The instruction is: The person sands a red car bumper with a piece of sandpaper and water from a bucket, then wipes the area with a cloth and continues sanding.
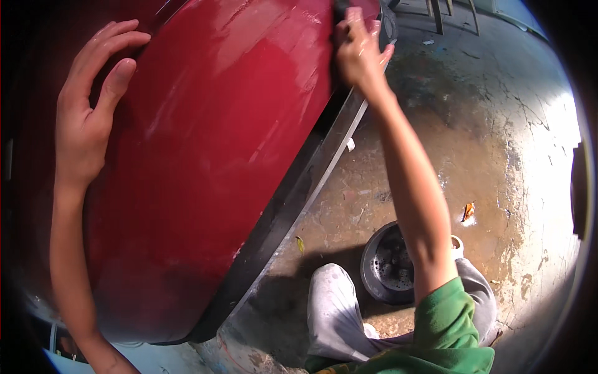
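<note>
A large glossy red painted panel (pixel 205 149), apparently part of a vehicle, fills the left and middle, with wet streaks across it. Along its right edge runs a black and grey trim strip (pixel 274 218). My left hand (pixel 90 100) is at the panel's far left, its fingers loosely bent and apart, with nothing in it. At the far right edge of the panel, my right hand (pixel 361 56) looks wet and slightly blurred. Its fingers are bent around a small dark thing (pixel 341 9), mostly hidden, whose kind I cannot make out.
A round dark bucket (pixel 374 274) with foamy liquid stands on the floor by my knee, partly behind my right arm. The stained concrete floor (pixel 486 143) has dry leaves (pixel 468 212) and white scraps on it. Furniture legs (pixel 438 15) show at the far right.
</note>
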### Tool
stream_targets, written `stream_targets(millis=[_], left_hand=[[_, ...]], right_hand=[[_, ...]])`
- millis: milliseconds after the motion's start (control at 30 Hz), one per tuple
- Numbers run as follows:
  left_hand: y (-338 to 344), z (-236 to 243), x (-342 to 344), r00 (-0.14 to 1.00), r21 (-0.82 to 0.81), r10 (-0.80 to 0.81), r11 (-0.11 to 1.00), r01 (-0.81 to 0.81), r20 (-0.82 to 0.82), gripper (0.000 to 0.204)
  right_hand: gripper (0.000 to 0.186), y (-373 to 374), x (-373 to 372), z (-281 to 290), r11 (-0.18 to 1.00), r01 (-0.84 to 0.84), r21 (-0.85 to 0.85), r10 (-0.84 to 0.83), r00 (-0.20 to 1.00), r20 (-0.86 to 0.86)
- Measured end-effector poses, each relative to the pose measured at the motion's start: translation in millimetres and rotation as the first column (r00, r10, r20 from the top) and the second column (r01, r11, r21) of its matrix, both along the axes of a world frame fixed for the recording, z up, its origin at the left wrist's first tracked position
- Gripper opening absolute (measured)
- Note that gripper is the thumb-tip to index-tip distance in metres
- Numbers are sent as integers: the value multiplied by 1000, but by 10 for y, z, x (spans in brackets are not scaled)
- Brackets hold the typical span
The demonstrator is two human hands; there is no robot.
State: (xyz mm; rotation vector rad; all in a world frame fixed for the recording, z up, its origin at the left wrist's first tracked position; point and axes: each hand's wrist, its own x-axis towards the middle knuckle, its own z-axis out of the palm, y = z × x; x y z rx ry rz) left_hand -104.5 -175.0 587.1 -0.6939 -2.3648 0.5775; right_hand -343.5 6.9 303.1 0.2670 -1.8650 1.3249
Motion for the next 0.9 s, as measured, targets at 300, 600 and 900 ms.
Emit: stream_targets(millis=[300, 600, 900], left_hand=[[-162, 97, 113, 994, -100, 111, 989, -111, -4, 43], [-39, 158, 46, 994, -97, 106, 990, -105, 2, 41], [18, 152, 100, 994, -84, 106, 991, -103, 31, 36]], right_hand=[[83, -889, 2286, 146, 893, -364, 266, 421, 882, -209], [71, -480, 721, 148, 998, -52, 32, 56, 990, -130], [73, -484, 1050, 131, 995, -49, 83, 64, 979, -195]])
